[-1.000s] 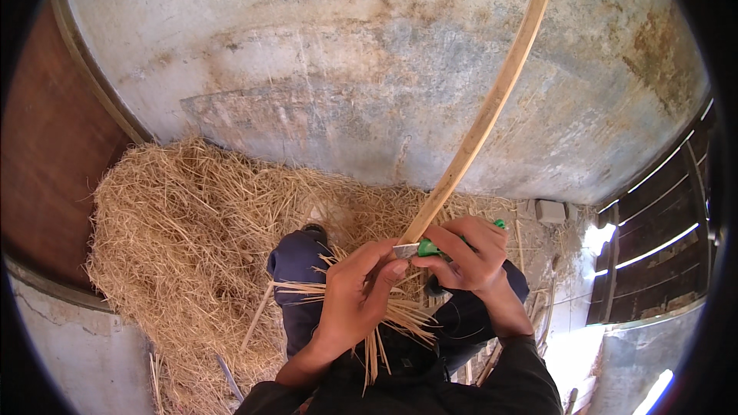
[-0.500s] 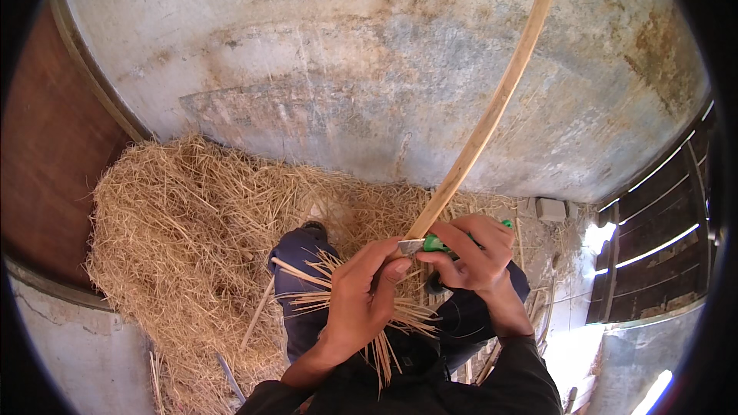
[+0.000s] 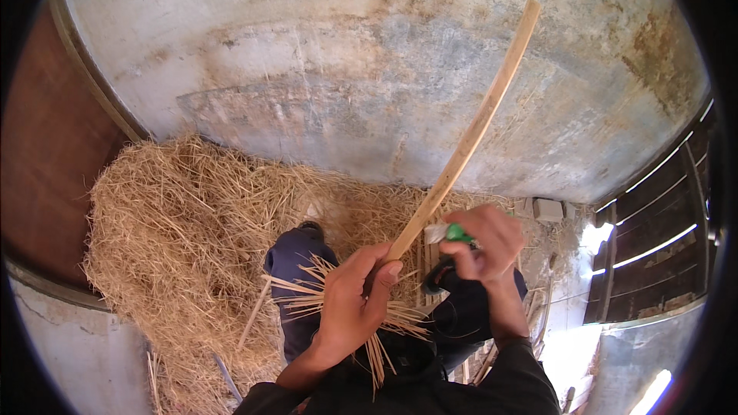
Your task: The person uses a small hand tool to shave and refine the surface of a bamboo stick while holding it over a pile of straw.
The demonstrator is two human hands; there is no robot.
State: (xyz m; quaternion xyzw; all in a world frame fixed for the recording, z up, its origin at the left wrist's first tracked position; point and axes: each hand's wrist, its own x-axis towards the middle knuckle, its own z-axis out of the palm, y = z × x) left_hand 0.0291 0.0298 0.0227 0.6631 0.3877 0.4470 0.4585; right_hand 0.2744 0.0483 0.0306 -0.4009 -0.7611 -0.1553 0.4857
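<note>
Pinched between thumb and fingers of my left hand point(image 3: 355, 300) is the near end of a long, pale wooden strip point(image 3: 469, 142), which slants up and away to the right. My right hand point(image 3: 488, 244) grips the green handle of a knife point(image 3: 458, 233). Its short blade is smeared by motion, just right of the strip and apart from it. Thin split slivers point(image 3: 307, 292) fan out around my left hand and over my lap, some hanging down below the wrist.
A big heap of straw-like shavings point(image 3: 184, 238) covers the floor at the left. Ahead rises a stained plaster wall point(image 3: 307, 69). A brick point(image 3: 547, 210) lies by its foot at the right, near dark slatted boards point(image 3: 653, 223). A brown panel point(image 3: 61, 146) stands far left.
My right hand has drawn the knife away from the strip, to the right and slightly down. The strip's far end has shifted a little left and down, still in my left hand.
</note>
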